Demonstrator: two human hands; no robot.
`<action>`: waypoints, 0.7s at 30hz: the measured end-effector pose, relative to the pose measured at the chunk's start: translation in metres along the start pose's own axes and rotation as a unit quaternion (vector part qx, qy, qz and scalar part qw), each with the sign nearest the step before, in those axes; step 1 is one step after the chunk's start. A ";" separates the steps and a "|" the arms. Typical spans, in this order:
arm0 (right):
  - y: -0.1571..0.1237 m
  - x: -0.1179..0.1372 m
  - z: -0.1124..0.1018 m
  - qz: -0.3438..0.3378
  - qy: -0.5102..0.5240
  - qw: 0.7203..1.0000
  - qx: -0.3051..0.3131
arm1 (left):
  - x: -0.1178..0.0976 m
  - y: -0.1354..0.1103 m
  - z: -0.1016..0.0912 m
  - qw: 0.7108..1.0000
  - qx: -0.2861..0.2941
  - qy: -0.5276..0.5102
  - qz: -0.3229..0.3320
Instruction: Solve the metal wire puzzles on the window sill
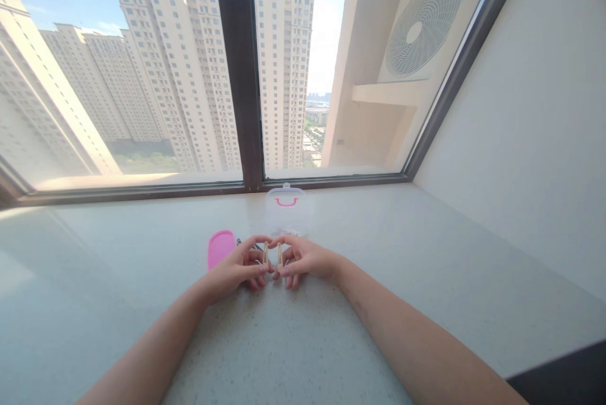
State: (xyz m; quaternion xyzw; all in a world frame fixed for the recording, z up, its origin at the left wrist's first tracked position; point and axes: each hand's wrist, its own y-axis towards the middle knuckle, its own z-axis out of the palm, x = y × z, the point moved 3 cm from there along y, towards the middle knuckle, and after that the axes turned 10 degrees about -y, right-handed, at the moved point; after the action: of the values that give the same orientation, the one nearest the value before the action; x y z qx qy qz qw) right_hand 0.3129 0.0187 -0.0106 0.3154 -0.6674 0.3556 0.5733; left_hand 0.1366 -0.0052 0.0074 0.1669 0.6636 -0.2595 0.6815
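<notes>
Close together above the countertop, my left hand (pixel 243 266) and my right hand (pixel 300 258) face each other with their fingers bent. Between its thumb and index finger, my left hand pinches a slim beige piece (pixel 266 255). A similar slim beige piece (pixel 279 255) is pinched upright in my right hand. Both are too small for me to tell their kind. A pink lid-like oval (pixel 221 248) lies just left of my left hand. Something small and dark (pixel 239 242) shows behind the left fingers, mostly hidden.
A clear plastic box (pixel 285 212) with a pink handle stands beyond my hands, by the window frame (pixel 246 108). The pale speckled countertop (pixel 265 354) meets a white wall (pixel 530 108) on the right. A dark edge (pixel 568 373) shows at lower right.
</notes>
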 end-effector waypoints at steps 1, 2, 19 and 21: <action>0.000 0.000 0.000 0.000 0.001 1.000 -0.001 | 0.000 0.000 0.000 1.000 -0.001 0.001 0.000; 0.000 0.000 0.000 0.000 0.001 1.000 -0.003 | 0.000 0.000 0.000 1.000 -0.001 0.001 0.000; 0.000 0.002 0.002 -0.012 -0.015 0.999 -0.028 | 0.006 0.002 -0.003 1.000 0.014 -0.003 0.018; 0.000 0.002 0.002 -0.017 -0.016 0.999 -0.027 | 0.006 0.003 -0.004 1.000 0.017 -0.004 0.021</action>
State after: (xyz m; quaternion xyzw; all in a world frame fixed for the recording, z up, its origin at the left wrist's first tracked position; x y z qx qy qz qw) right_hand 0.3118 0.0166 -0.0090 0.3167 -0.6801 0.3227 0.5771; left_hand 0.1351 -0.0019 0.0005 0.1911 0.6525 -0.2571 0.6868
